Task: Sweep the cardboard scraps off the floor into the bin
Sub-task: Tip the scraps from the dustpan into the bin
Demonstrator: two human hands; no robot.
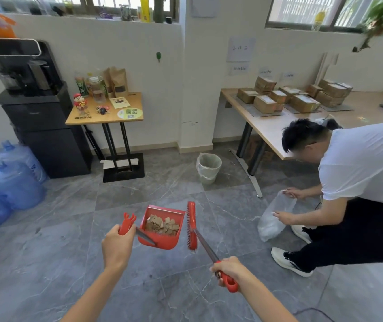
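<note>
A red dustpan [162,238] hangs above the grey tiled floor, holding a pile of brown cardboard scraps [161,225]. My left hand [118,246] is shut on the dustpan's red handle. My right hand [229,270] grips the red handle end of a broom [191,225], whose red brush head hangs just right of the dustpan. A small bin [209,167] lined with a clear bag stands on the floor farther ahead, near the wall corner.
A person in a white shirt crouches at the right holding a clear plastic bag [273,219]. A long table [272,126] with cardboard boxes stands behind. A small side table [107,117], a black water dispenser [44,117] and blue water jugs [11,182] occupy the left.
</note>
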